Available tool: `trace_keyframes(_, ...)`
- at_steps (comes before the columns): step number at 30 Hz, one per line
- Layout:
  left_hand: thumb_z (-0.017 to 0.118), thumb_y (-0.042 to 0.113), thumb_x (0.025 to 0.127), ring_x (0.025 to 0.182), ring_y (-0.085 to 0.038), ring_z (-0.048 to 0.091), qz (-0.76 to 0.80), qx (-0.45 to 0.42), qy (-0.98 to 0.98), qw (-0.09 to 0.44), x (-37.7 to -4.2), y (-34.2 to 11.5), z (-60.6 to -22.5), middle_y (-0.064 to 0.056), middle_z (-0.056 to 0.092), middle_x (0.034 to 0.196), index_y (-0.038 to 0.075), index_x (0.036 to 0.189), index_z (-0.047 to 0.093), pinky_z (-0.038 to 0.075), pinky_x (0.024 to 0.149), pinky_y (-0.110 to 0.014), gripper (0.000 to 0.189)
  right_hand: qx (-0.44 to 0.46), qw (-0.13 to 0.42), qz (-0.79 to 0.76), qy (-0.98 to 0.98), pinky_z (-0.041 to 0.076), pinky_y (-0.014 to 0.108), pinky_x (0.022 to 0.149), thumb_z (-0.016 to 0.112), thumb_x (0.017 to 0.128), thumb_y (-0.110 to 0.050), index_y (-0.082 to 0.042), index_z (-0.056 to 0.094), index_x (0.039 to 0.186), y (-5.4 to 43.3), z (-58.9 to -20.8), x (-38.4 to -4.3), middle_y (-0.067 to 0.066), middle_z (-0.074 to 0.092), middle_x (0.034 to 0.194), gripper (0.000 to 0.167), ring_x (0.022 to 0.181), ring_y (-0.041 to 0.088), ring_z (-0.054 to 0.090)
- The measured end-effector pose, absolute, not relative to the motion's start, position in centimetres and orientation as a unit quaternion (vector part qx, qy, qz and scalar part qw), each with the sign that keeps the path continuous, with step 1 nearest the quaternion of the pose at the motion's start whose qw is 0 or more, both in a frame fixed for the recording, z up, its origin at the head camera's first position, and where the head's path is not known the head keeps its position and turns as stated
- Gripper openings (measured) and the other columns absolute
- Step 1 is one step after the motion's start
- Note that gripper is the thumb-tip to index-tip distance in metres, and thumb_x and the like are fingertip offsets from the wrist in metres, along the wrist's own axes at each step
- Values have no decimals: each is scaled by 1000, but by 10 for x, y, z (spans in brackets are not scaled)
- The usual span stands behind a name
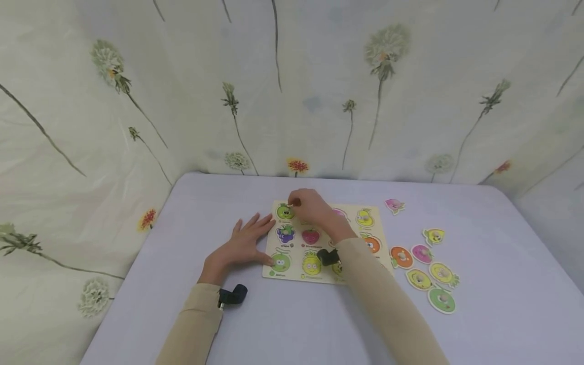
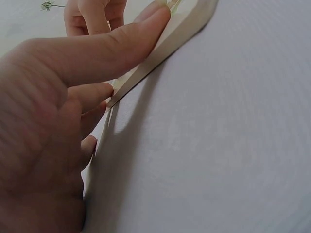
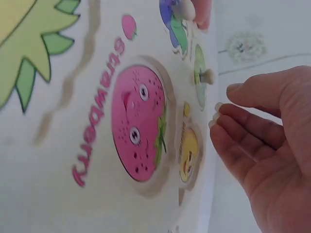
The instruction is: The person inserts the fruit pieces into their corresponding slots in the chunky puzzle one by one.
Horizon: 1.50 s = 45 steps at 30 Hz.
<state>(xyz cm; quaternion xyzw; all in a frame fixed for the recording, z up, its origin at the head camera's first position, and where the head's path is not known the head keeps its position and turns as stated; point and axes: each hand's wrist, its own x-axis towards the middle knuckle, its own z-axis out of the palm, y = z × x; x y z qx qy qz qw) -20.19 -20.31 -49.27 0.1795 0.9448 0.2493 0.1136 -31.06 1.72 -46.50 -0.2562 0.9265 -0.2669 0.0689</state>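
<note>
A wooden fruit puzzle board (image 1: pixel 297 259) lies on the white table. My left hand (image 1: pixel 244 245) rests at its left edge with fingers spread; in the left wrist view the thumb (image 2: pixel 112 51) lies over the board's rim. My right hand (image 1: pixel 312 207) hovers above the top row, beside the green apple piece (image 1: pixel 285 212). In the right wrist view its thumb and fingers are loosely bent with a gap between them, apart from the apple piece's knob (image 3: pixel 208 76). The grape piece (image 1: pixel 285 234) sits below the apple. A printed strawberry (image 3: pixel 138 124) shows in its recess.
Right of the board lie several loose knobbed pieces: orange one (image 1: pixel 401 257), pineapple (image 1: pixel 443 274), green one (image 1: pixel 441 300), yellow ones (image 1: pixel 418 279) and pink ones (image 1: pixel 395 206). A flowered cloth (image 1: pixel 319 101) hangs behind the table. The right forearm covers part of the board.
</note>
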Motion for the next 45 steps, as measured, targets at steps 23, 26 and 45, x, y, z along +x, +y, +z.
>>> trace_keyframes(23,83,56,68,158,-27,1,261,178,942,112,-199,-201,-492,6,17,168,20,158,27,-7,124,-61,112,-208,84,-259,940,52,43,95,55,94,-11,-10,68,117,81,-460,-322,8,67,112,27,103,24,60)
trace_keyframes(26,83,56,68,158,-26,1,263,176,942,112,-200,-200,-491,6,17,168,20,158,27,-7,124,-61,111,-199,88,-259,941,52,43,93,54,92,-9,-10,67,118,89,-459,-323,9,66,113,29,101,25,58)
trace_keyframes(45,82,59,68,158,-25,1,255,173,945,109,-203,-202,-497,7,16,168,23,159,25,-8,124,-60,113,-196,84,-232,949,50,45,97,58,92,-10,-7,67,121,119,-459,-325,11,66,114,30,101,26,56)
